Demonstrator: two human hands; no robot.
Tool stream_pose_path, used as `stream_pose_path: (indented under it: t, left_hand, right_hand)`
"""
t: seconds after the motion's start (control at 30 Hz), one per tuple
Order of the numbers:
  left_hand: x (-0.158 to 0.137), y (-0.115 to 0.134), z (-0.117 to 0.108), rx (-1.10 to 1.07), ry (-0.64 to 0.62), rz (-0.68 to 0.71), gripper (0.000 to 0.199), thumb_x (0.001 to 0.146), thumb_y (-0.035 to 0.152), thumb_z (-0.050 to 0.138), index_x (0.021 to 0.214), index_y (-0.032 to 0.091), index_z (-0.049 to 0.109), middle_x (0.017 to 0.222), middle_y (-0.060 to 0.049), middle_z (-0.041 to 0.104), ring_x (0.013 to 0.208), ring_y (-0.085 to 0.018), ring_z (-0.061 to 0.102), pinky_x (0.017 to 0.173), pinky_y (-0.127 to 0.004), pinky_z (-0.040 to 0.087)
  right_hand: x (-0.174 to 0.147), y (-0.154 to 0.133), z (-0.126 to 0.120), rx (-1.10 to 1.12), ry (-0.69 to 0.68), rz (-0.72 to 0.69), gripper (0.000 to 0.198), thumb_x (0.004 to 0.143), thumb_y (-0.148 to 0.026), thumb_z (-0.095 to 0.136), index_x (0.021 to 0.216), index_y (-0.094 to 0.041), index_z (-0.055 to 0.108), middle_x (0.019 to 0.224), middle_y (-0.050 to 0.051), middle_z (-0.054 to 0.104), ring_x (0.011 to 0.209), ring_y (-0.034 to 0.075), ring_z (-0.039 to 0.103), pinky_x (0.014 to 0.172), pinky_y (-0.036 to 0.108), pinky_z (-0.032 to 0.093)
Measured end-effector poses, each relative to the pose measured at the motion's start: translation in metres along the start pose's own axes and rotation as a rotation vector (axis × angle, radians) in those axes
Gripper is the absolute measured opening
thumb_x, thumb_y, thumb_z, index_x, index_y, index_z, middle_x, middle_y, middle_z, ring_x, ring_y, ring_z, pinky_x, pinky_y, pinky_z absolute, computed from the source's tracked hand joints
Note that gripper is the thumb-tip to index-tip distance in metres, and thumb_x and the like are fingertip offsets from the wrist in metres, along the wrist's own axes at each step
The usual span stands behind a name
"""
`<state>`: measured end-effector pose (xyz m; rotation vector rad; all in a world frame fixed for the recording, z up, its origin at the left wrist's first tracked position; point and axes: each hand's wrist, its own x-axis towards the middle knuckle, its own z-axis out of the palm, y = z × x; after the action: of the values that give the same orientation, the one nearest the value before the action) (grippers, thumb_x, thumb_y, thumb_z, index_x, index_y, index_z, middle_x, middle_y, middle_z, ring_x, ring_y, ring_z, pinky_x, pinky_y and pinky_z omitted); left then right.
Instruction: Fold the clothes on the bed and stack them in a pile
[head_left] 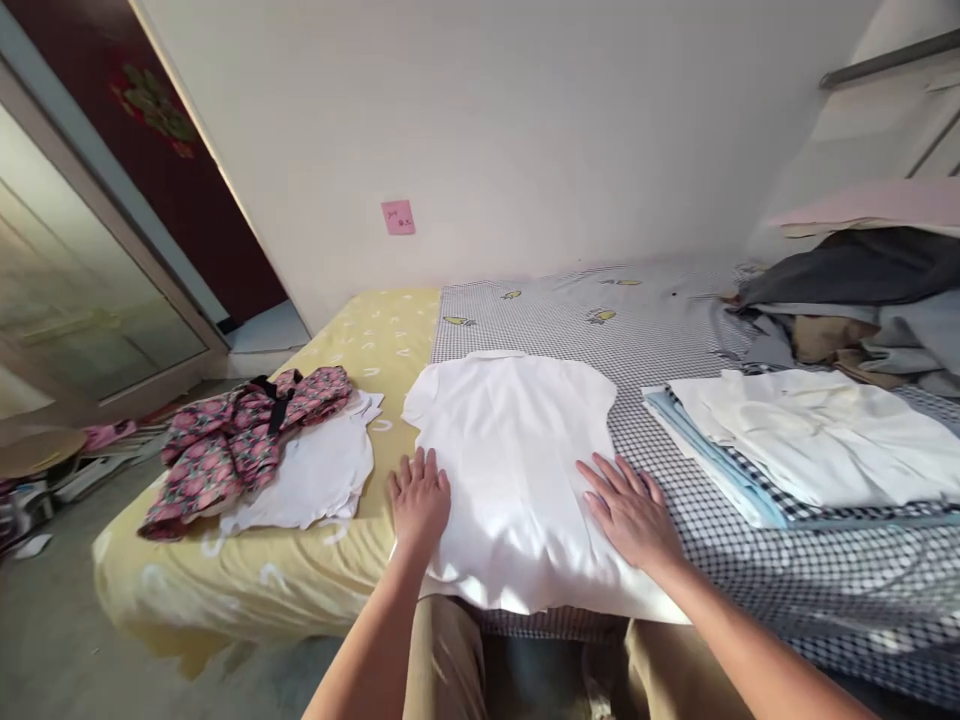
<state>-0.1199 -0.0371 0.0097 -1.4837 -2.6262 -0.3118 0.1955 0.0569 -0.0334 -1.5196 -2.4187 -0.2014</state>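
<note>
A white shirt [517, 450] lies spread out on the bed in front of me, its collar toward the wall and its hem at the bed's near edge. My left hand [420, 500] rests flat at the shirt's left side, fingers pointing away from me. On the right side of the shirt, my right hand [630, 510] lies flat with its fingers spread. Neither hand grasps anything.
Left of the shirt, a pink floral garment [240, 440] lies partly over white clothes [315, 475]. A stack of folded clothes [817, 430] sits on the right, with a darker heap [870, 280] behind it. A wall [525, 130] borders the bed's far side.
</note>
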Motion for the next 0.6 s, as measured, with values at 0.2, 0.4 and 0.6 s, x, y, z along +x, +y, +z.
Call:
stream_pose_path:
  t: [0.2,0.4,0.6]
  left_hand:
    - [-0.054,-0.036,0.005,0.021,0.091,-0.035,0.055,0.104,0.029,0.03,0.156,0.021,0.045,0.164,-0.009,0.045,0.153,-0.031,0.037,0.127,-0.056,0.025]
    - [-0.099,-0.057,0.015,-0.025,0.103,-0.067,0.053,0.102,0.029,0.038,0.154,0.02,0.049,0.162,-0.01,0.047,0.154,-0.029,0.037,0.127,-0.054,0.027]
    - [-0.118,-0.064,0.017,-0.154,0.062,-0.09,0.05,0.098,0.026,0.047,0.148,0.02,0.054,0.163,-0.012,0.046,0.155,-0.028,0.035,0.124,-0.051,0.033]
  right_hand:
    - [-0.002,0.003,0.008,-0.002,0.029,0.009,0.056,0.101,-0.045,0.029,0.15,-0.035,0.055,0.16,-0.001,0.051,0.151,0.028,0.036,0.122,0.054,0.024]
    - [0.012,0.004,0.002,0.015,-0.109,0.078,0.054,0.099,-0.038,0.03,0.143,-0.042,0.06,0.158,-0.001,0.053,0.147,0.032,0.041,0.117,0.065,0.027]
    - [0.036,-0.053,-0.019,0.008,0.034,-0.081,0.05,0.1,-0.036,0.033,0.14,-0.036,0.063,0.164,0.003,0.044,0.151,0.032,0.034,0.12,0.063,0.024]
